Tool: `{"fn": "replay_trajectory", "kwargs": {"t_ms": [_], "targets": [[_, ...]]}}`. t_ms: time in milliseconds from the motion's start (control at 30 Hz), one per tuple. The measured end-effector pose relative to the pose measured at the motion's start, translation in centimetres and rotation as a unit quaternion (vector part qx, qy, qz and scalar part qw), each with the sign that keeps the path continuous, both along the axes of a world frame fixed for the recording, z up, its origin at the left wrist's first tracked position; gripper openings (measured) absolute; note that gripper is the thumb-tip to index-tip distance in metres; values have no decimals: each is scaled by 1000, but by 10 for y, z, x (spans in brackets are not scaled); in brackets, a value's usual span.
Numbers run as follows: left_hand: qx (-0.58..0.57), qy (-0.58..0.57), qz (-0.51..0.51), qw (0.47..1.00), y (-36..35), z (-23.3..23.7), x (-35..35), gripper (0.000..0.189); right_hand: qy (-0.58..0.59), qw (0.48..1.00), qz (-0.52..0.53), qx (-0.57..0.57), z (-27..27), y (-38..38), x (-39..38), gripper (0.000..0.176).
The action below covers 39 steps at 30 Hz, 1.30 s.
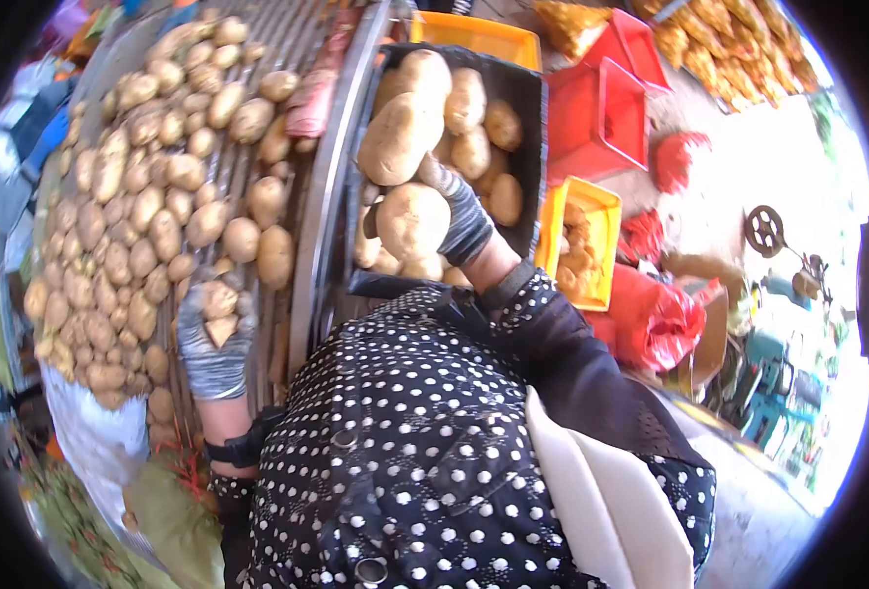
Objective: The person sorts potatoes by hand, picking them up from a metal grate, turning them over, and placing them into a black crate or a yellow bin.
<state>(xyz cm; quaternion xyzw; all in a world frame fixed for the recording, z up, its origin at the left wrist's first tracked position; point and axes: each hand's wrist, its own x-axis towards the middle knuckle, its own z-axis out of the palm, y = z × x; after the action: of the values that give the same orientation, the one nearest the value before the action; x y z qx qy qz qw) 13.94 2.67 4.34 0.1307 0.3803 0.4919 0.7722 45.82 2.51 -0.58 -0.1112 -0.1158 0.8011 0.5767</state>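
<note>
stretching long, the slatted conveyor [279, 44] lies left of the black crate [537, 137], bearing heaped potatoes [164, 236]; from where i stand, red bins [577, 123] sit right of the crate. over the crate, the gloved right hand [466, 221] is against a round potato [411, 221], thumb showing, fingers hidden, so i can't tell how far they're closed. left of the crate, the gloved left hand [214, 348] curls its fingers around a small broken-looking potato [220, 329].

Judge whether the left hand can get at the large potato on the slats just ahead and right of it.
Probably yes: nothing visible stands between the left hand and that large potato. It seems to hold pale potato pieces, so may need to drop those first.
</note>
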Motion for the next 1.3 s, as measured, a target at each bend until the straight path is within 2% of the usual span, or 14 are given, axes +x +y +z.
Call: {"fn": "replay_trajectory", "kwargs": {"t_ms": [233, 367, 467, 667, 800, 900, 933, 1000, 1033, 1067, 1100, 1167, 1200, 1300], "targets": [[-1, -6, -77, 997, 11, -15, -1, 28, 21, 984, -145, -105, -27, -99, 107, 60], [7, 26, -63, 998, 13, -27, 1, 29, -180, 903, -259, -291, -69, -185, 215, 55], [-9, -9, -94, 996, 17, -34, -5, 30, -426, 746, -351, -373, -82, -224, 259, 55], [-44, -57, -25, 997, 3, -19, -9, 32, -566, 638, -192, -485, -105, -219, 261, 65], [-63, -28, 114, 991, -26, -2, -40, 24, -604, 687, -217, -341, -102, -110, 234, 40], [-70, -48, 211, 974, -63, -6, -77, 22, -613, 766, -188, -54, -69, -1, 179, 31], [-85, -63, 248, 963, -77, -9, -88, 22, -735, 640, -219, 42, -60, 40, 148, 28], [-73, -66, 283, 954, -105, -23, -109, 22, -684, 658, -215, 229, -29, 86, 47, 24], [-79, -64, 321, 942, -119, -27, -116, 22, -838, 475, -81, 257, 27, 91, -19, 26], [-83, -63, 355, 929, -131, -30, -122, 22, -704, 571, -98, 411, 43, 84, -73, 26], [-82, -73, 369, 923, -141, -32, -126, 21, -669, 563, -43, 483, 45, 86, -115, 27], [-73, -70, 388, 916, -162, -50, -135, 21, -636, 447, 92, 622, 47, 82, -194, 37], [-66, -64, 405, 910, -168, -57, -137, 21, -662, 262, 125, 692, 66, 71, -230, 40], [-80, -114, 424, 895, -176, -60, -140, 22, -591, 153, 94, 786, 50, 66, -298, 44]]}}
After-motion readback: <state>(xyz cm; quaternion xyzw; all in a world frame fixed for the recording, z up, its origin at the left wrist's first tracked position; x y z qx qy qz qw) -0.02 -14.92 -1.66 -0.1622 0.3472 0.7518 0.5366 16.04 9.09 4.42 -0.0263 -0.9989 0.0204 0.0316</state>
